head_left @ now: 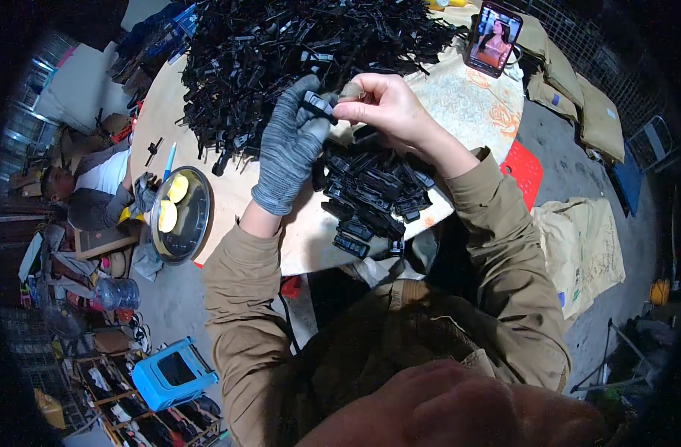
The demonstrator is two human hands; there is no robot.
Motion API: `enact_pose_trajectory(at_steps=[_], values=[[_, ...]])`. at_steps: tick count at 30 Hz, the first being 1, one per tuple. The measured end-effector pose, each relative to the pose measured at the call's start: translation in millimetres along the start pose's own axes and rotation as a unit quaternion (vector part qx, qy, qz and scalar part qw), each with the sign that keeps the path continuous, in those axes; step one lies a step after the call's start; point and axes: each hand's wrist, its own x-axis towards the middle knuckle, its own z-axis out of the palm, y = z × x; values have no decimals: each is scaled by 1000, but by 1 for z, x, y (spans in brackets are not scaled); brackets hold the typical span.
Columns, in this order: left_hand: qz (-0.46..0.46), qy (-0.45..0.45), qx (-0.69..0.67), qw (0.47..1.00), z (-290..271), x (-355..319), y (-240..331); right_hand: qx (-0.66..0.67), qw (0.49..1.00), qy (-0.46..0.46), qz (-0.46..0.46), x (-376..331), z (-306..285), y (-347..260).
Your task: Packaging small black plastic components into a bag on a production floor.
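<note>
My left hand (287,153), in a grey knit glove, is closed around a small black plastic part (319,104) with a pale grey face. My right hand (392,108) is bare apart from a tan cover on one fingertip. Its thumb and forefinger pinch together at the right end of the same part. Both hands are above the table, between a large heap of black plastic parts (266,45) on the far side and a smaller pile of black parts (370,190) near the front edge. What the fingertips do behind the part is hidden.
A phone (494,39) stands at the back right. At the left, a metal bowl (199,242) with yellow-white pieces sits by a blue pen (169,162). Another person (98,186) sits at the left edge. A red stool (522,176) and sacks (578,253) are at right.
</note>
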Motion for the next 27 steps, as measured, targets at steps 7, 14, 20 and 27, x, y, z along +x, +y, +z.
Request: enact_pose_trajectory(at_steps=[7,14,20,27], values=[[58,-18,47,997,8,-6,-4,15,997,-16,69,3,6,7],[12,4,10,1000,7,-2,-13,71,991,-24,112,1,5,-3],[-2,29,-30,999,1,0,-9,47,993,-90,60,-1,2,3],[18,45,65,997,-1,-2,-12,22,993,-113,28,-2,2,1]])
